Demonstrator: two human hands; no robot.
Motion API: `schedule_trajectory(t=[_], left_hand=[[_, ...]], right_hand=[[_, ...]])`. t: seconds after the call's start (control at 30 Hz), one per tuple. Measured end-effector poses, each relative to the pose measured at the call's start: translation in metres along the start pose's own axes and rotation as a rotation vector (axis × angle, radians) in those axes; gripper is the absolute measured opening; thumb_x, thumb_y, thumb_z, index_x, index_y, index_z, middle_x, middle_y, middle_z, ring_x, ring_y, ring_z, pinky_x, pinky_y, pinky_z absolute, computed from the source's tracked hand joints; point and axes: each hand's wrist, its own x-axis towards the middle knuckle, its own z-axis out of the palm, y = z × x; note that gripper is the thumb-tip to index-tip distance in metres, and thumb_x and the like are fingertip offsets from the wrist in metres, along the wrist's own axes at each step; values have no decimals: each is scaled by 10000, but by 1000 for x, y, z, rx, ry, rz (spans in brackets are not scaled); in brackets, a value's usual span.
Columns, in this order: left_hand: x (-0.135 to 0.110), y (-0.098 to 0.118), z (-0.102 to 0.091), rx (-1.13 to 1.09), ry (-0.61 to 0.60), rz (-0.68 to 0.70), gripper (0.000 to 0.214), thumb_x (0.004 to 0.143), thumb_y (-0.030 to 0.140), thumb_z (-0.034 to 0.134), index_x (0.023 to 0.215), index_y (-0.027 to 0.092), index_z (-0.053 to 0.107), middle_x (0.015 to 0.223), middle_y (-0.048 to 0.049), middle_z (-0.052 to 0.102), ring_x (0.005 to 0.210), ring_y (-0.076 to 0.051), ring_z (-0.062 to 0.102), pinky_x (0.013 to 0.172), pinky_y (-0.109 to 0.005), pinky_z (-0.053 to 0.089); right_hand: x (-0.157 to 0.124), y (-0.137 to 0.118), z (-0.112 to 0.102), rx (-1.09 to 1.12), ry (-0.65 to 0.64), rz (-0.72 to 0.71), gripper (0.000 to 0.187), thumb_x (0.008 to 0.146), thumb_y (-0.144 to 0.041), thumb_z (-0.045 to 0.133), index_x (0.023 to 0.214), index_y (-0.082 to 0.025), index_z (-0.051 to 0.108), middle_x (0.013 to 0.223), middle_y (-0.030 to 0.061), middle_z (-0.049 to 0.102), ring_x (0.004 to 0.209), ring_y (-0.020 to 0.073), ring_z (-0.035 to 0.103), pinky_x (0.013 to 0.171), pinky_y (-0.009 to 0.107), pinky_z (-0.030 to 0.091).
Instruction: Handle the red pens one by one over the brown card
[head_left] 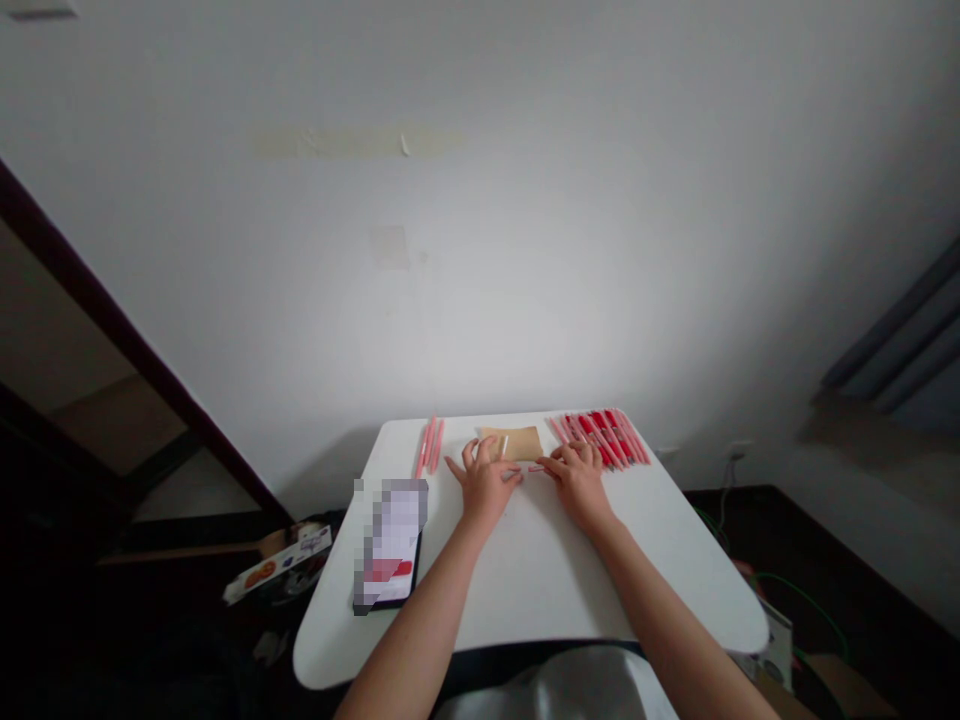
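Note:
My left hand (pixel 486 488) is over the middle of the white table, thumb and forefinger brought together and the other fingers spread. Whatever lies in that pinch is too small to make out. Close by on the right, my right hand (pixel 579 487) has its fingertips on a short, thin pink-red piece (pixel 535 469), which looks like part of a pen. Just beyond both hands lies a brown piece of paper or card (pixel 526 442), with a small whitish strip (pixel 505 444) on it, partly behind my left fingers. A row of pink and red pens (pixel 616 432) lies past my right hand.
Several pink pens (pixel 430 446) lie at the table's (pixel 540 580) far left. A phone (pixel 394 545), partly pixelated, rests left of my left forearm. The wall (pixel 525 300) stands behind the table. Boxes and cables are on the floor at both sides.

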Motion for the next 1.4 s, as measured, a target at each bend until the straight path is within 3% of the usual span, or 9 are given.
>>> schedule_trajectory(t=[0.37,0.7,1.13,1.4], left_hand=[[0,4,-1,22,-27,4,126,744,394,705,833,317,752,1366,-40,532,1335,-317,320,1075,-734,58],[0,0,5,-10,16,24,93,726,383,732,816,365,750,1386,1,518,1314,-313,353,1055,-756,51],[1,2,-6,9,39,-33,100,749,371,712,836,342,750,1351,-17,540,1289,-309,360,1074,-727,117],[0,2,-2,-18,125,-33,117,785,404,668,771,312,739,1292,-20,574,1252,-281,399,1078,-702,161]], right_hand=[[1,-8,-5,-27,-29,-53,289,882,-208,582,1045,-411,707,985,17,650,1074,241,436,1065,506,170],[2,-9,-9,2,-38,-44,259,895,-222,565,1023,-388,717,962,16,661,1056,241,441,1065,501,163],[1,-2,-5,14,-13,66,276,890,-221,568,1057,-391,708,968,17,675,1054,242,442,1040,497,170],[1,-1,-6,16,26,126,247,908,-238,533,1014,-346,728,943,39,670,1010,239,441,970,454,217]])
